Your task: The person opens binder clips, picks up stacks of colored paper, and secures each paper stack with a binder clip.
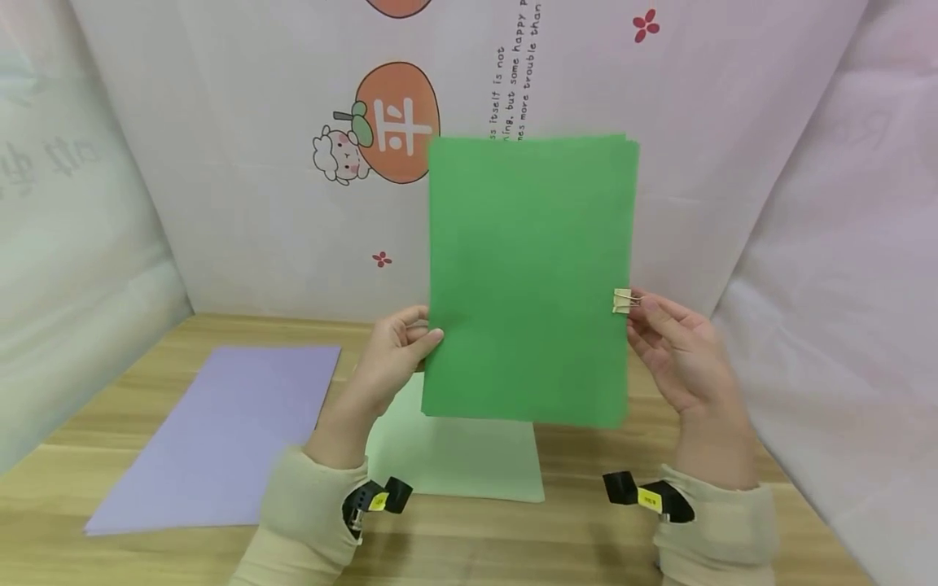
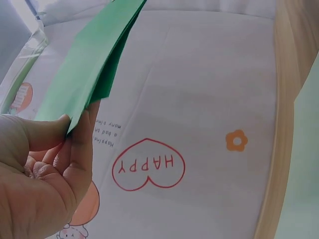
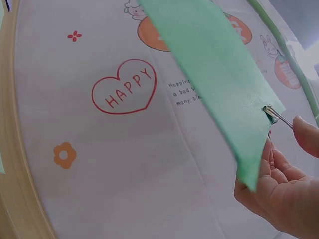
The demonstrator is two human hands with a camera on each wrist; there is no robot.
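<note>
A small stack of green paper [image 1: 528, 277] is held upright above the table in the head view, its sheets slightly out of line at the edges. My left hand [image 1: 399, 350] pinches its left edge low down, thumb in front and fingers behind. On the right edge sits a pale yellow binder clip [image 1: 621, 300]. My right hand [image 1: 681, 350] pinches the clip's wire handles, and in the right wrist view the thumb lies by the metal handle [image 3: 280, 116]. In the left wrist view the green sheets [image 2: 82, 69] fan slightly apart.
Light purple paper [image 1: 227, 439] lies on the wooden table [image 1: 469, 545] at the left. Pale green paper [image 1: 454, 460] lies under the raised stack, partly hidden by it. A printed white cloth [image 1: 242, 163] stands behind, with white cloth sides left and right.
</note>
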